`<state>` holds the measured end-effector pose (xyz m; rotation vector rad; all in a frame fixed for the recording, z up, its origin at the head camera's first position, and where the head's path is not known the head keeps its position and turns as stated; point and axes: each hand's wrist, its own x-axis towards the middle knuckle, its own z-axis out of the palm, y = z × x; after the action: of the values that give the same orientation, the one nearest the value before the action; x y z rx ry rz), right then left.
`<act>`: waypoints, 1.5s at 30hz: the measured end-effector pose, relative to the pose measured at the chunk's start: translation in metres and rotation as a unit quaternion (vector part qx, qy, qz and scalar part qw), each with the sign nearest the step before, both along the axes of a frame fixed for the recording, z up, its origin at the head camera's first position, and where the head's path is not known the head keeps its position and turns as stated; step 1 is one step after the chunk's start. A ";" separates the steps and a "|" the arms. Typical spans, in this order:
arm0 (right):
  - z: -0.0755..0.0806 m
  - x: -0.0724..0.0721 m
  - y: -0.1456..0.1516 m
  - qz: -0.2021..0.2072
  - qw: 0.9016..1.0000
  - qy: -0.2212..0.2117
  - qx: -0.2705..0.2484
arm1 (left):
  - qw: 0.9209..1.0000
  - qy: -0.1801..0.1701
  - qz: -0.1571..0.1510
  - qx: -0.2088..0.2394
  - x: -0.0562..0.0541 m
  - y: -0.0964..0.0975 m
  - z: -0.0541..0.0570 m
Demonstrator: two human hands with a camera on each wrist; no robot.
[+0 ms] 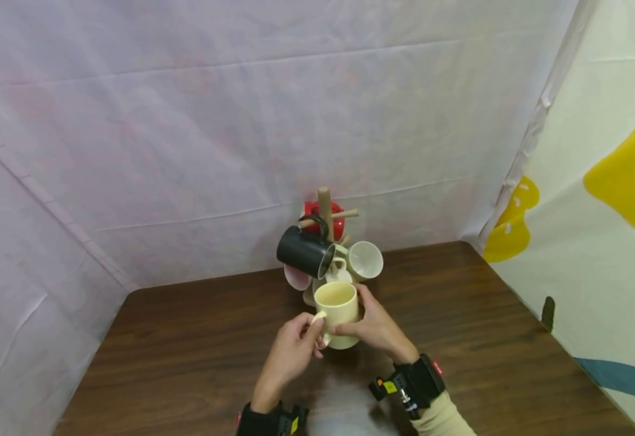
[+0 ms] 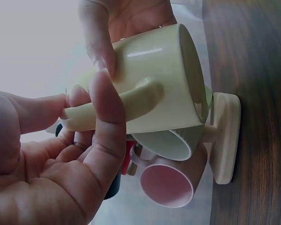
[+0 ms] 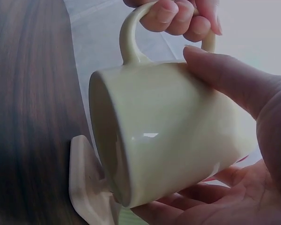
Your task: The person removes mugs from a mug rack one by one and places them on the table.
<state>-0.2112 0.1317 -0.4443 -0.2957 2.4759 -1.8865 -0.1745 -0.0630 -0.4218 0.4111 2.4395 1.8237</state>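
Observation:
Both hands hold a pale yellow mug (image 1: pixel 342 316) in front of a wooden mug rack (image 1: pixel 325 209); it is raised off the table. My left hand (image 1: pixel 289 351) pinches the handle (image 2: pixel 138 101) between thumb and curled fingers. From the other side my right hand (image 1: pixel 379 327) grips the body, its thumb (image 3: pixel 225 75) lying near the handle and its fingers reaching round the far side. On the rack hang a black mug (image 1: pixel 301 251), a red mug (image 1: pixel 339 227), a pale mug (image 1: pixel 366 260) and a pink-lined mug (image 2: pixel 166 185). A white mug (image 1: pixel 339 275) is partly hidden behind the yellow one.
The rack's wooden base (image 2: pixel 227 138) stands on a dark brown wooden table (image 1: pixel 203 339), near its back edge. White cloth (image 1: pixel 214 151) hangs behind and at the left. On the right hangs cloth with yellow shapes (image 1: pixel 508 224).

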 end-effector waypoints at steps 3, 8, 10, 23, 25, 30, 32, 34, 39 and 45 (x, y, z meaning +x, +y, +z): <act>0.000 -0.001 0.000 0.013 1.000 0.000 -0.006 | 1.000 -0.001 -0.007 0.000 0.000 -0.002 0.000; 0.001 -0.001 0.001 0.036 0.999 -0.003 -0.008 | 1.000 -0.006 -0.018 0.004 -0.001 -0.007 0.000; 0.001 -0.001 0.001 0.043 0.999 0.000 -0.009 | 1.000 -0.010 -0.025 0.005 -0.001 -0.009 0.000; 0.002 -0.001 0.002 0.094 0.995 -0.008 -0.046 | 0.997 -0.028 -0.074 -0.008 0.000 -0.023 0.003; 0.002 -0.001 0.003 0.108 0.993 -0.010 -0.055 | 0.997 -0.027 -0.078 -0.009 0.000 -0.026 0.004; 0.003 -0.001 0.005 0.126 0.990 -0.016 -0.055 | 0.996 -0.030 -0.081 -0.007 0.000 -0.035 0.005; 0.003 -0.002 0.005 0.128 0.990 -0.018 -0.051 | 0.996 -0.031 -0.081 -0.005 -0.001 -0.037 0.005; 0.004 -0.002 0.006 0.130 0.990 -0.019 -0.048 | 0.996 -0.030 -0.084 -0.004 -0.001 -0.039 0.005; 0.007 0.000 0.007 0.136 0.990 -0.012 -0.038 | 0.996 -0.025 -0.086 -0.012 -0.002 -0.046 0.006; 0.008 0.000 0.007 0.141 0.989 -0.004 -0.031 | 0.996 -0.032 -0.081 -0.013 -0.003 -0.054 0.006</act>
<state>-0.2115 0.1389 -0.4365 -0.6029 2.2303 -1.8427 -0.1774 -0.1170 -0.4155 0.5232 2.3126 1.7108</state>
